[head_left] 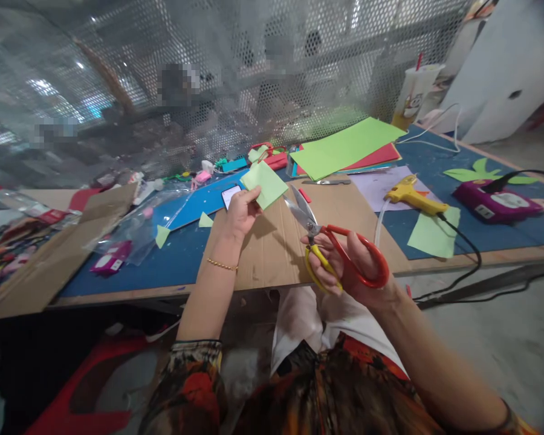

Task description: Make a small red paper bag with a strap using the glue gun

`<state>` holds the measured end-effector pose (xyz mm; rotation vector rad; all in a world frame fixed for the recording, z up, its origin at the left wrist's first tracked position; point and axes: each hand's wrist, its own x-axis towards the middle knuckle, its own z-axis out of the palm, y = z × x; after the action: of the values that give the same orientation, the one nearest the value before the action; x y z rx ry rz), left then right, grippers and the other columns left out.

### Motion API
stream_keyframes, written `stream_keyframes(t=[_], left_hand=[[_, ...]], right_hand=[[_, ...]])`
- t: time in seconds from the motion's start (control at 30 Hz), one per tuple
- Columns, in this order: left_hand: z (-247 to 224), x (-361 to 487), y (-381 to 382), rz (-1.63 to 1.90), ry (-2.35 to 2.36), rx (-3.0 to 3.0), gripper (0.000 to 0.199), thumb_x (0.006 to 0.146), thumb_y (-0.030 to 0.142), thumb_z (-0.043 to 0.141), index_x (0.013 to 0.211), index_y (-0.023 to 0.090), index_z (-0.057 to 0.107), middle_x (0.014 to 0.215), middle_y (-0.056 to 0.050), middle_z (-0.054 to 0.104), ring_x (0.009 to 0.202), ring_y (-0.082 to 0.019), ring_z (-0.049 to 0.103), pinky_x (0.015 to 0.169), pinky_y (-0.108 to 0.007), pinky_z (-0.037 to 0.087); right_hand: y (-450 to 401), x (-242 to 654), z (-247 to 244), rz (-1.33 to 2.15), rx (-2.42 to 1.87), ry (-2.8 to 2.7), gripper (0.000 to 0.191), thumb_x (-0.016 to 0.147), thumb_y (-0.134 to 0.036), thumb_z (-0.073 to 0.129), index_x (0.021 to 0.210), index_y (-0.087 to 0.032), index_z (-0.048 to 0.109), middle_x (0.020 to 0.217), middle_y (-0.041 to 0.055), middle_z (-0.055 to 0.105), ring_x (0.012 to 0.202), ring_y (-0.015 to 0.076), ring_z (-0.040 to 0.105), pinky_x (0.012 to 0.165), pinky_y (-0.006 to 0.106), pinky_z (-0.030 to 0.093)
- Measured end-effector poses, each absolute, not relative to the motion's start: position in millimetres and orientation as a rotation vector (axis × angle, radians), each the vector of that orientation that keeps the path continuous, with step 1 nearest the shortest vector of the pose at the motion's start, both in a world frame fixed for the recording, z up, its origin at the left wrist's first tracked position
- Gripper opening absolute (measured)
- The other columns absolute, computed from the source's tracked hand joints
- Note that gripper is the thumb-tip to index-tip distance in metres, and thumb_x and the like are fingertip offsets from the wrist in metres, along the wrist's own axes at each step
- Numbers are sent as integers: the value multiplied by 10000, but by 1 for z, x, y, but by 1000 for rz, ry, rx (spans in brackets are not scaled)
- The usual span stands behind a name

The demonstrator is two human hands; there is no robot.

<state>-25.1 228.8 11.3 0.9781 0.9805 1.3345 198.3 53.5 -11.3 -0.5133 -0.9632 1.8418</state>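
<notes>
Pinched in my left hand (245, 212) is a pale green square of paper (267, 184), raised above the brown cardboard (272, 254). My right hand (351, 266) is wrapped around scissors (309, 219) with one red handle and one yellow handle. Their blades are parted and point up toward the paper's right corner; whether they touch it I cannot tell. A phone (231, 196) with a lit screen lies just behind my left hand. Small pale green paper scraps (205, 220) rest to its left.
Green and red sheets (351, 148) are stacked at the back, with a cutter knife (326, 182) in front. A yellow glue gun (414, 196) sits on the right, its black cord hanging over the edge near a purple box (494, 202). A drink cup (414, 96) stands behind.
</notes>
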Motion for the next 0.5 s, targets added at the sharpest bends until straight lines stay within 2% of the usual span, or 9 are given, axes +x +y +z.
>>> stream_keyframes(t=[0.3, 0.5], left_hand=[[13, -24, 227, 1330, 1014, 968, 282, 788, 248, 868, 700, 198, 605, 556, 38, 614, 472, -102, 552, 449, -241, 345], [14, -23, 226, 1317, 1025, 986, 244, 774, 292, 905, 776, 196, 681, 560, 31, 634, 498, -125, 594, 472, -255, 381]], right_hand=[[49, 196, -6, 1866, -537, -927, 611, 812, -837, 742, 1004, -257, 752, 831, 4, 595, 542, 106, 400, 416, 255, 334], [49, 196, -6, 1850, -555, -934, 612, 816, -840, 724, 998, -257, 746, 827, 9, 599, 546, 115, 409, 406, 258, 333]])
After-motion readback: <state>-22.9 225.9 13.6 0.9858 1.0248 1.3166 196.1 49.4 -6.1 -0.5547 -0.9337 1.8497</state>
